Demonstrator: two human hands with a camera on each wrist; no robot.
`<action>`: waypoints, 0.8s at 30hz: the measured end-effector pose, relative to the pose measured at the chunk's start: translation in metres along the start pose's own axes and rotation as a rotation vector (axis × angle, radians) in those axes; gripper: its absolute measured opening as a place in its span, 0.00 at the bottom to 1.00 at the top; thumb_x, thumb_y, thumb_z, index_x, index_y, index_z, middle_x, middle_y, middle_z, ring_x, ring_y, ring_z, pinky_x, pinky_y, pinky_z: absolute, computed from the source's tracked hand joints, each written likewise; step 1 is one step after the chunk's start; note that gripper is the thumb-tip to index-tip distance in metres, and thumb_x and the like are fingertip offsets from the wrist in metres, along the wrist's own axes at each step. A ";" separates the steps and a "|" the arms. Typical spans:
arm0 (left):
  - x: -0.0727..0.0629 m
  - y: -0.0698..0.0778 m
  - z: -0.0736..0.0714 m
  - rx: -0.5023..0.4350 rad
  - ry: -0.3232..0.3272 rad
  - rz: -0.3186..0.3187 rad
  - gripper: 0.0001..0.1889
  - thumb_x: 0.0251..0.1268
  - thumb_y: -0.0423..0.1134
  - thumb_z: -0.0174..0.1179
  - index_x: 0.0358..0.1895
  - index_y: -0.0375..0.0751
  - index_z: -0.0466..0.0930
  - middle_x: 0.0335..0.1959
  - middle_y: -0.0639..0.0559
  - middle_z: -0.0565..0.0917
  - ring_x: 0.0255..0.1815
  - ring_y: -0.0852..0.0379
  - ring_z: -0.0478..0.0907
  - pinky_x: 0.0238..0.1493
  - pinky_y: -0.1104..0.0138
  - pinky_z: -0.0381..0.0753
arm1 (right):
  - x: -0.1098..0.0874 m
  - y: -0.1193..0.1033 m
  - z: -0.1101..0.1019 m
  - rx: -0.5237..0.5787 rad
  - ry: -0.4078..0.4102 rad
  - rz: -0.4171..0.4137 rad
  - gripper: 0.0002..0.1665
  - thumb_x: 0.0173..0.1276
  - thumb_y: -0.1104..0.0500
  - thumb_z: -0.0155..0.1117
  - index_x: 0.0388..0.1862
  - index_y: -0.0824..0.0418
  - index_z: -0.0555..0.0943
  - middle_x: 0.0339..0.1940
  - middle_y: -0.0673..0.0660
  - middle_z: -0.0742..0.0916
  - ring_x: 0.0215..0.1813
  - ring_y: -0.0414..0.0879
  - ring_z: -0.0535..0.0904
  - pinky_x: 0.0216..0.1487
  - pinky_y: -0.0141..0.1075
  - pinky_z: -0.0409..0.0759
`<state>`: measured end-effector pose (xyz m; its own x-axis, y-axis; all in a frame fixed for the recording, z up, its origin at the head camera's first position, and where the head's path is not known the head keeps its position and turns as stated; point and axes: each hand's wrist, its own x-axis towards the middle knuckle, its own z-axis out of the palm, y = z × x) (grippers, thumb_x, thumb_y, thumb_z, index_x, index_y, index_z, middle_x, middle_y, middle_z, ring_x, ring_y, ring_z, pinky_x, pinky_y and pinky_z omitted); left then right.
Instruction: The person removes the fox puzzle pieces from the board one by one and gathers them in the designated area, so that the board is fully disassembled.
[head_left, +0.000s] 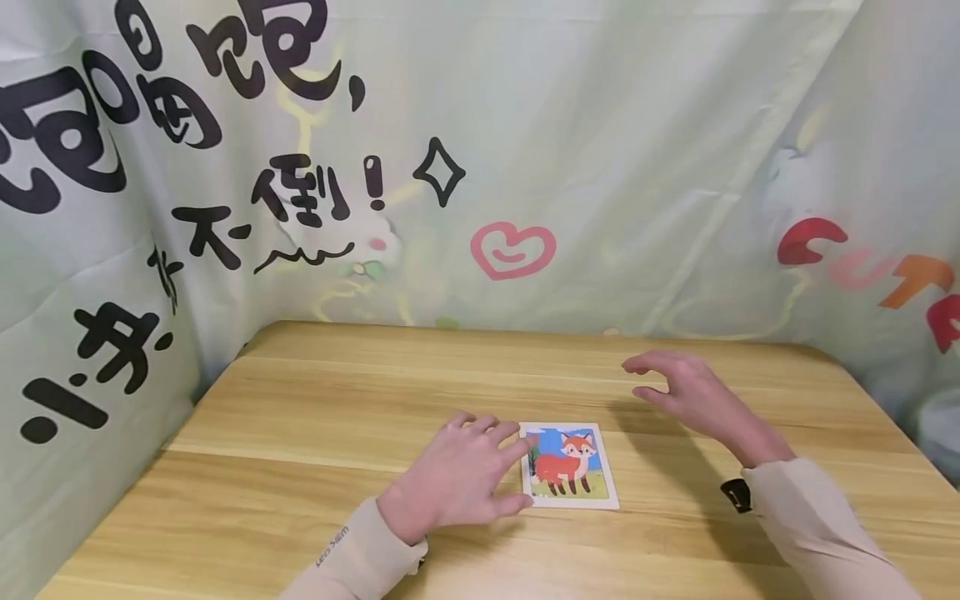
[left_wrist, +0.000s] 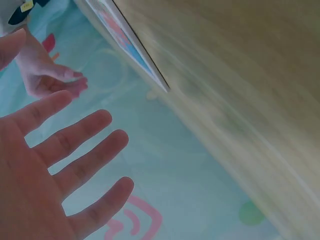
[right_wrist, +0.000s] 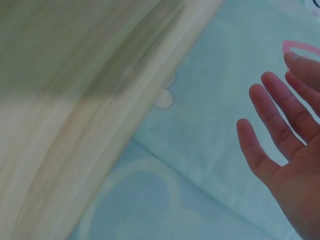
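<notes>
A square fox picture [head_left: 568, 465] with a white border lies flat on the wooden table [head_left: 360, 375], and its side edge shows in the left wrist view. My left hand [head_left: 465, 475] is at the picture's left edge, fingers spread and overlapping that edge from above in the head view. Whether they touch it, I cannot tell. In the left wrist view nothing is in the palm. Farther back and to the right, my right hand [head_left: 693, 396] hovers above the table with its fingers loosely bent. It holds nothing, as the right wrist view confirms.
A pale cloth [head_left: 600, 167] printed with black characters and a pink heart [head_left: 513, 250] hangs behind and to the left of the table. The table's rounded back corners meet this cloth. Dark shadow falls on the wood under the right arm.
</notes>
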<state>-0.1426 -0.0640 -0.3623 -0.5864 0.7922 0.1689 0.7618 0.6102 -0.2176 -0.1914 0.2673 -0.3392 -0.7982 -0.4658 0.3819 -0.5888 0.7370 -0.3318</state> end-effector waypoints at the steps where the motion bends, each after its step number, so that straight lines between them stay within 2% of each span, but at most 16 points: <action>1: 0.001 0.001 0.000 -0.004 0.001 0.004 0.33 0.68 0.69 0.53 0.70 0.56 0.75 0.61 0.53 0.81 0.59 0.50 0.79 0.57 0.53 0.79 | 0.002 -0.001 0.001 0.004 -0.005 -0.004 0.21 0.61 0.71 0.73 0.54 0.69 0.83 0.48 0.63 0.88 0.50 0.60 0.84 0.49 0.57 0.82; 5: 0.003 0.007 0.001 0.008 0.004 0.015 0.31 0.68 0.69 0.53 0.66 0.56 0.78 0.61 0.54 0.81 0.58 0.52 0.80 0.56 0.54 0.80 | 0.007 -0.005 0.003 0.020 -0.016 -0.013 0.23 0.61 0.72 0.73 0.56 0.70 0.82 0.47 0.62 0.88 0.49 0.60 0.84 0.49 0.57 0.82; 10: 0.003 0.012 0.002 0.018 -0.008 0.027 0.29 0.67 0.70 0.53 0.61 0.58 0.80 0.59 0.56 0.82 0.58 0.53 0.79 0.56 0.54 0.80 | 0.010 -0.006 0.013 0.025 -0.007 -0.078 0.22 0.59 0.73 0.74 0.53 0.69 0.83 0.46 0.61 0.89 0.48 0.58 0.84 0.48 0.56 0.83; 16: 0.004 0.022 0.003 0.017 -0.016 0.087 0.29 0.67 0.71 0.52 0.60 0.58 0.80 0.56 0.58 0.82 0.55 0.57 0.79 0.53 0.57 0.81 | 0.013 -0.010 0.025 0.040 -0.024 -0.103 0.21 0.56 0.74 0.75 0.51 0.69 0.84 0.45 0.60 0.89 0.46 0.56 0.85 0.48 0.54 0.83; 24: 0.006 0.037 0.001 -0.015 -0.146 0.174 0.31 0.67 0.71 0.52 0.64 0.57 0.79 0.64 0.60 0.78 0.61 0.57 0.75 0.56 0.57 0.78 | 0.020 -0.019 0.033 0.051 -0.076 -0.079 0.21 0.58 0.75 0.73 0.51 0.68 0.85 0.46 0.58 0.89 0.48 0.55 0.84 0.50 0.53 0.83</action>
<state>-0.1177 -0.0367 -0.3703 -0.4788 0.8778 -0.0110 0.8582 0.4654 -0.2163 -0.2003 0.2279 -0.3542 -0.7556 -0.5583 0.3427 -0.6541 0.6716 -0.3479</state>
